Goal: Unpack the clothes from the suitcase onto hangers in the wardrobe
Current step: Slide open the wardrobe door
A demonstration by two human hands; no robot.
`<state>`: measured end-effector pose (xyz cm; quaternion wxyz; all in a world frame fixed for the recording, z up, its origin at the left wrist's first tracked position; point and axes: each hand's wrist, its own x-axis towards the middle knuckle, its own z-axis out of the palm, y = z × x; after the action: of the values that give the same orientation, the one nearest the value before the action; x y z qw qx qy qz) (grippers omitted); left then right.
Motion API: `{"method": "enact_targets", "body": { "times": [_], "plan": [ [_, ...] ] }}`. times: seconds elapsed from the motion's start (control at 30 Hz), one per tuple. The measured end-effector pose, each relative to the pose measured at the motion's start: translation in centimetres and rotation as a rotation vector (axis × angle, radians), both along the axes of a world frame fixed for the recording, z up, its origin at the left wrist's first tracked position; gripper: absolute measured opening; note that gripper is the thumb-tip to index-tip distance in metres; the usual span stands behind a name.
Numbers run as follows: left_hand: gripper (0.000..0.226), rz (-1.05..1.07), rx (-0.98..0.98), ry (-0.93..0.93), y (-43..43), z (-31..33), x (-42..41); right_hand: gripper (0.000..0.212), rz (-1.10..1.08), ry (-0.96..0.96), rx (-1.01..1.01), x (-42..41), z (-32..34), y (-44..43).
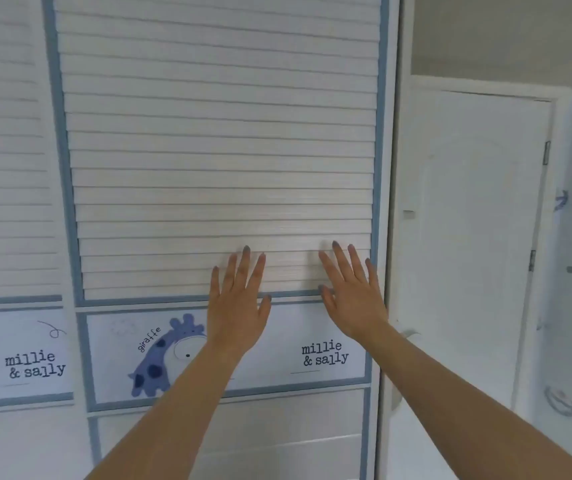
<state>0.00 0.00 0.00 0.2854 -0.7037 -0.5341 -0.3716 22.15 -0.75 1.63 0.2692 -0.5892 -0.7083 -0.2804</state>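
- A closed wardrobe door point(218, 150) is being faced close up; it is a tall white panel of horizontal slats framed in blue trim.
- Both hands are being held flat against the door's lower slats, near its right edge, with nothing gripped in either.
- The left hand point(237, 299) is being spread wide, fingers splayed upward, its palm lying over the blue crossbar point(139, 300) at the foot of the slatted section.
- The right hand point(352, 292) is likewise being kept open and flat, just beside the door's right-hand blue frame strip point(379, 168).
- Below the hands, a printed band with a blue giraffe picture point(159, 358) and the words "millie & sally" point(325, 354) is being shown.
- A second matching door point(3, 150) is being shown to the left, and a white room door point(468, 237) to the right.
- No suitcase, clothes or hangers are being shown, so their position cannot be told.
- The door is being judged stiff and rigid, probably a sliding panel with no handle in sight; its slats are being judged to offer only shallow ridges for friction.
- Flat palm pressure with a sideways push is being judged the likeliest hold, or a grip on the right edge frame.
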Motion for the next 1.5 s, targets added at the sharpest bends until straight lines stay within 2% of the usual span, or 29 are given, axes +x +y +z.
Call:
{"method": "enact_targets", "body": {
  "times": [0.2,0.53,0.8,0.93,1.0,1.13,1.2,1.5],
  "plan": [
    [0.065,-0.055,0.066,0.055,5.7,-2.1,0.2,0.063,-0.023,0.096,-0.016,-1.0,-3.3,4.9],
    [0.058,-0.007,0.221,0.114,9.3,-3.9,-0.9,0.062,0.004,0.120,0.060,-1.4,-4.6,6.8],
    [0.059,0.041,0.181,0.133,8.9,-4.1,-2.4,0.058,0.086,0.159,0.187,-1.0,-4.6,7.2],
    [0.060,0.086,0.177,0.145,8.5,-4.1,-4.2,0.061,0.053,0.268,0.264,-0.3,-3.8,7.6],
    [0.061,0.107,0.168,0.148,8.4,-4.1,-5.3,0.068,0.145,0.417,0.264,0.0,-3.7,7.8],
    [0.061,0.159,0.139,0.153,7.7,-4.1,-7.7,0.081,0.514,0.671,0.231,-1.0,-4.0,8.1],
    [0.061,0.190,0.091,0.150,7.2,-4.0,-8.6,0.084,0.576,0.767,0.199,-1.9,-4.1,8.1],
    [0.074,0.290,-0.010,-0.153,2.5,-6.7,-9.7,0.070,0.685,0.850,0.142,-10.3,-4.1,7.7]
  ]
}}
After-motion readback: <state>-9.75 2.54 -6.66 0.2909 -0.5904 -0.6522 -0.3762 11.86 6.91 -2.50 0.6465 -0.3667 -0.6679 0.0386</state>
